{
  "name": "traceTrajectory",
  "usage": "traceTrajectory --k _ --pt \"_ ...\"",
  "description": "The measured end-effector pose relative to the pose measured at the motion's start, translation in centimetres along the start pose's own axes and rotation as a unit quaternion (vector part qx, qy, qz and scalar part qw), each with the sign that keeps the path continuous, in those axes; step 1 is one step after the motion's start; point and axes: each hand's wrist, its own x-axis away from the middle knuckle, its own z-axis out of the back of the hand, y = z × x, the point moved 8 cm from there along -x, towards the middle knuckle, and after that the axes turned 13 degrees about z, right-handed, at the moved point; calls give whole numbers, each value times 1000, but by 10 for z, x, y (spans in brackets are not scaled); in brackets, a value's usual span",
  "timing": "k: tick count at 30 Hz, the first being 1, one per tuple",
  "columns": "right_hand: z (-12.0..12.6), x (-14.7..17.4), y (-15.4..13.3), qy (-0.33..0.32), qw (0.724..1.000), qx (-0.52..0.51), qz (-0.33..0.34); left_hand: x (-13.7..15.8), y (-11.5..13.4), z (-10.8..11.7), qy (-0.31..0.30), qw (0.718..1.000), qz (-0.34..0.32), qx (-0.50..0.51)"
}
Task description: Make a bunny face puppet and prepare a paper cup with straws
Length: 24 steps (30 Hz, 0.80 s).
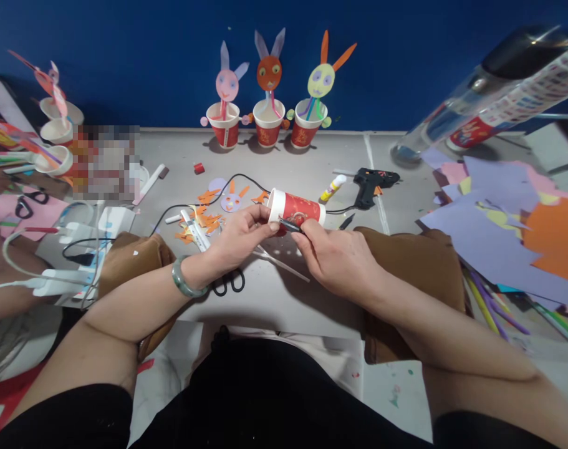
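My left hand (pixel 244 234) is closed on the rim of a red and white paper cup (pixel 302 209), which lies on its side in the air with its mouth toward the left. In my right hand (pixel 337 259) is a slim black tool (pixel 289 225), its tip against the cup's side near the rim. Whether it is a pen or a craft knife cannot be made out. Below the cup lies a thin white stick (pixel 284 262). Black-handled scissors (pixel 230 284) rest partly under my left forearm. Beyond the cup, a face-shaped paper cutout (pixel 231 198) lies among orange scraps (pixel 204 224).
Three cups with paper rabbits, pink (pixel 227 85), orange (pixel 269 73) and yellow (pixel 321 81), stand at the back wall. A black glue gun (pixel 375 186) and its cord lie beyond my hands. Coloured paper (pixel 480 224) covers the right; a power strip (pixel 110 231) and another person's arm (pixel 12 274) are left.
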Motion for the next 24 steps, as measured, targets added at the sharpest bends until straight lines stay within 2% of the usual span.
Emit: traceTrajectory --k 15,21,24 --pt "-1 -1 2 32 999 -6 9 -1 0 4 6 1000 -6 -4" --pt "1 -2 1 73 997 -27 21 0 5 4 13 1000 -14 -8" --pt "5 1 -1 126 988 -66 54 0 11 0 -8 999 -23 23"
